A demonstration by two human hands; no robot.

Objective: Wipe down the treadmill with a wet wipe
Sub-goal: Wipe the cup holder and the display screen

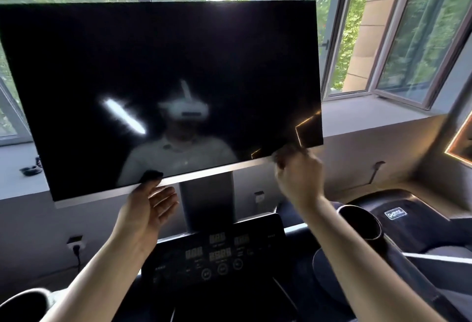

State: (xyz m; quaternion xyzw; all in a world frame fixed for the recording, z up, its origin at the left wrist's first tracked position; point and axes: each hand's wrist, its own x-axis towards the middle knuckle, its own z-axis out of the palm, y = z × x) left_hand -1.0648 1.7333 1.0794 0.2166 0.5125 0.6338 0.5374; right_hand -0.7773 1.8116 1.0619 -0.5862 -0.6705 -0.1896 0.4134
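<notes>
Treadmill screen [163,66], tilted, lower edge: my left hand [145,209] under it, thumb on the glass, fingers straight; my right hand [298,176] at the right corner, blurred, grip unclear; console [217,252] below, well apart.

Below the treadmill screen [163,66], both forearms are bare to the picture's lower edge. The left hand [145,209] and the right hand [298,176] are also bare, the right one blurred. Reflected low in the screen's dark glass, the person wears a white headset [187,111] with a strap over the crown and a pale collared top [178,161].
</notes>
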